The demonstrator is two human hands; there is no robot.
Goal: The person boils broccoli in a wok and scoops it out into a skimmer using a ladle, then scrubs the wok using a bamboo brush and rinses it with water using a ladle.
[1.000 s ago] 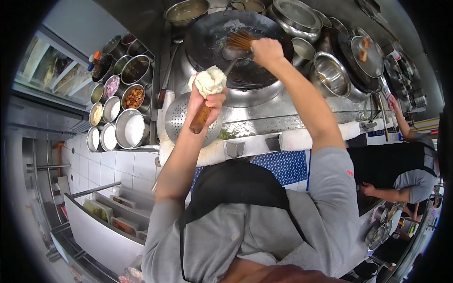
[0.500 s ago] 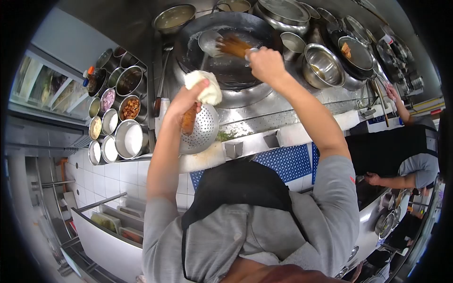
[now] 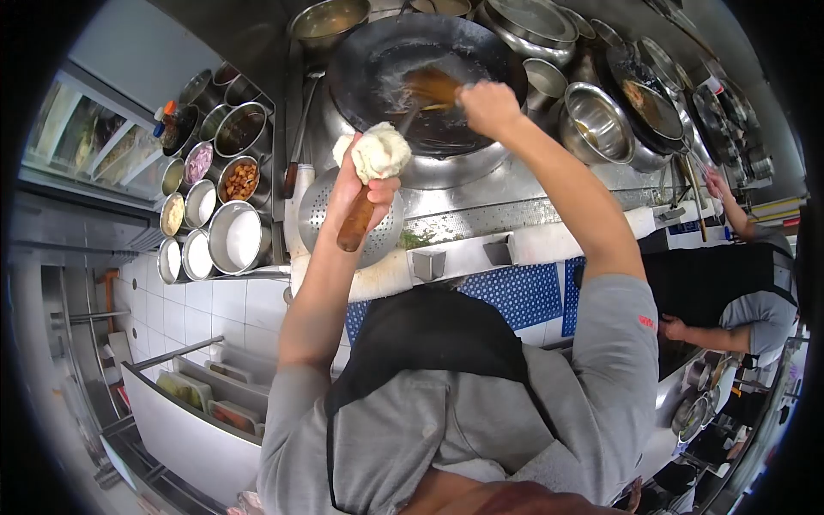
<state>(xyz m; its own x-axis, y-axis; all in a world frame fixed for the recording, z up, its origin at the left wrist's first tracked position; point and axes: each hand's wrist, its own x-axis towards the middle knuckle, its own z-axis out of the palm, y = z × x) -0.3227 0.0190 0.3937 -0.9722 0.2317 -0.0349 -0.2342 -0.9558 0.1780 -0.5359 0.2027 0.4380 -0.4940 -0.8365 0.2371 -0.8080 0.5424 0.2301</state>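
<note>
A white cloth is bunched in my left hand, together with the wooden handle of a ladle. The ladle's shaft runs up into the large dark wok, where its bowl is hard to make out. My right hand is closed around the end of a bamboo brush, whose bristles are blurred inside the wok. Below my left hand lies a perforated metal strainer.
Metal containers of ingredients, one with brown cubes, stand at the left. A steel bowl sits right of the wok. Another person in a black apron is at the far right. A long-handled tool lies left of the wok.
The brush and ladle have shifted within the wok. My left hand rose, then dipped slightly, still holding the cloth and handle. The camera view has swayed a little.
</note>
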